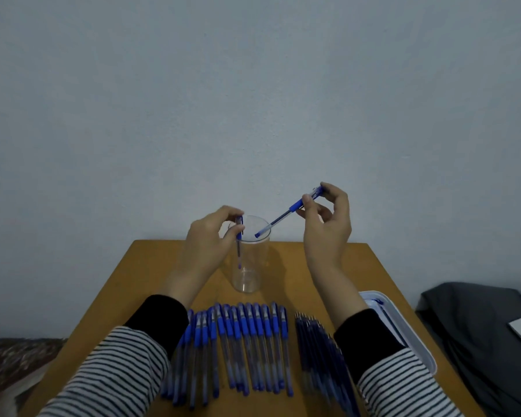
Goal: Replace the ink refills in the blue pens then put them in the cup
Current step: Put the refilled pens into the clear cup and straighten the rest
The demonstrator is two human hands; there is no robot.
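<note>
A clear plastic cup stands upright in the middle of the wooden table. My left hand pinches a blue pen by its top, and the pen hangs upright, tip down, at the cup's left rim. My right hand pinches a second blue pen by its upper end. That pen slants down to the left, with its capped tip over the cup's mouth. Near me lies a row of several blue pens, with a bunch of dark blue refills to their right.
A white tray sits at the table's right edge, partly behind my right sleeve. Grey fabric and some papers lie off the table to the right. A plain wall stands right behind the table's far edge.
</note>
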